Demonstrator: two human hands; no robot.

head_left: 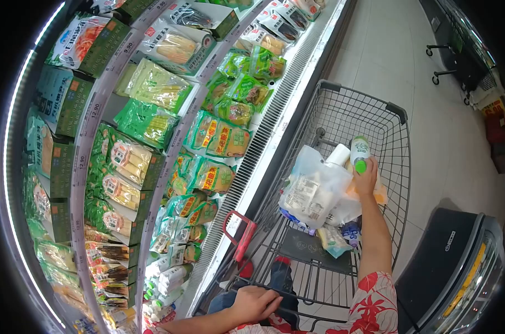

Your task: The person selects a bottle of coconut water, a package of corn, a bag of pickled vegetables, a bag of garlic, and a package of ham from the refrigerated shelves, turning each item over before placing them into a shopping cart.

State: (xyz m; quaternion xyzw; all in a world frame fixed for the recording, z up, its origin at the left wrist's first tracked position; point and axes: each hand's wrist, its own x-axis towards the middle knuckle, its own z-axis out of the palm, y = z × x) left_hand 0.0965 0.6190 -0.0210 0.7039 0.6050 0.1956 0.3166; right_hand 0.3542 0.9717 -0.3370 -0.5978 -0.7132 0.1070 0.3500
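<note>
My right hand (365, 177) reaches into the wire shopping cart (396, 183), its fingers closed around a white bottle (360, 147) with a green label and green cap. The cap points back toward me. Beside it stands a white-topped container (338, 155), partly hidden by a filled, translucent plastic bag (308, 192) with a printed label. Something orange-yellow (380, 195) shows behind my wrist. Low in front of my body, my left hand (257, 304) is closed with fingers together by the cart's near end; anything under it is hidden.
Refrigerated shelves (174, 128) with bagged vegetables, corn and price strips run along the left. A red handle-like piece (240, 236) sits at the cart's left side. On the right are a dark display case (447, 261) and a wheeled black rack (458, 61) on the tiled floor (375, 55).
</note>
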